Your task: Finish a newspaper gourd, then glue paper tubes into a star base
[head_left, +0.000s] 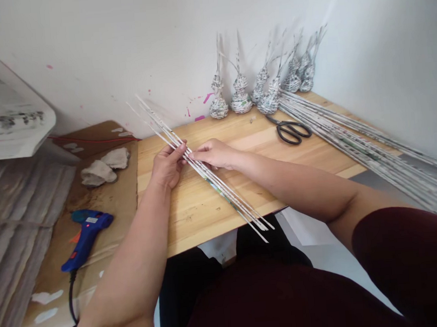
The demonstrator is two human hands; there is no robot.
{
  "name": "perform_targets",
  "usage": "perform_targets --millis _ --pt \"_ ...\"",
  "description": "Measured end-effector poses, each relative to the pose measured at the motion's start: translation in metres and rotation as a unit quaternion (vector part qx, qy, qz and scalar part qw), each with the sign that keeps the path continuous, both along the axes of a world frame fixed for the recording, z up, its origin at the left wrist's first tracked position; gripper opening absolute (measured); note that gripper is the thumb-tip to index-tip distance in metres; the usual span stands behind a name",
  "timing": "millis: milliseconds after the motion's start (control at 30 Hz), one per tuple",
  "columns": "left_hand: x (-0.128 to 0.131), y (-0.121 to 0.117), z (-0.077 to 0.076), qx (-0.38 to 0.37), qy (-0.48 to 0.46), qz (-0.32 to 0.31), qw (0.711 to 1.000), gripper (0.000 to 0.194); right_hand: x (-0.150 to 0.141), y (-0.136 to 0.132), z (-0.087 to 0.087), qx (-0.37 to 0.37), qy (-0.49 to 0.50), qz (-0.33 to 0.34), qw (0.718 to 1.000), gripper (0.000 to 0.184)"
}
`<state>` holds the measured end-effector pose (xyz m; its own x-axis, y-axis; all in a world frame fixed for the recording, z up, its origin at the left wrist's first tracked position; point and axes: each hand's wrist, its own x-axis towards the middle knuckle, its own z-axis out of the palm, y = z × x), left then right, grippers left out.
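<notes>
A thin bundle of rolled newspaper sticks [220, 183] slants across the wooden table, held slightly above its surface. My left hand [168, 166] is closed around the bundle near its middle, thumb on top. Right beside it, my right hand [215, 154] pinches the same sticks, its fingertips close to the left thumb. The upper ends fan apart a little toward the wall, while the lower ends reach past the table's front edge above my lap. Some fingers of both hands are hidden behind the sticks.
Several woven newspaper gourd shapes [241, 100] stand along the wall. Black-handled scissors [293, 131] lie before them, beside a long pile of paper sticks [353, 143]. On cardboard at left are a blue glue gun [88, 236] and crumpled whitish pieces [100, 172], near stacked paper [16, 240].
</notes>
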<state>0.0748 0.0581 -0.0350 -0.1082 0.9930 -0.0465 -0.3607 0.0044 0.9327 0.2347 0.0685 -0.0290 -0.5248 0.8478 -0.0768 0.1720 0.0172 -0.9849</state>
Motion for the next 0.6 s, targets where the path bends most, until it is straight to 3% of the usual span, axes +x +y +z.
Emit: perform_targets --millis 600 --pt "-0.0016 -0.0010 -0.0024 0.002 0.003 -0.034 0.999 0.047 -0.0001 -0.0040 0.0075 -0.009 -0.009 -0.010 1.000 0.039"
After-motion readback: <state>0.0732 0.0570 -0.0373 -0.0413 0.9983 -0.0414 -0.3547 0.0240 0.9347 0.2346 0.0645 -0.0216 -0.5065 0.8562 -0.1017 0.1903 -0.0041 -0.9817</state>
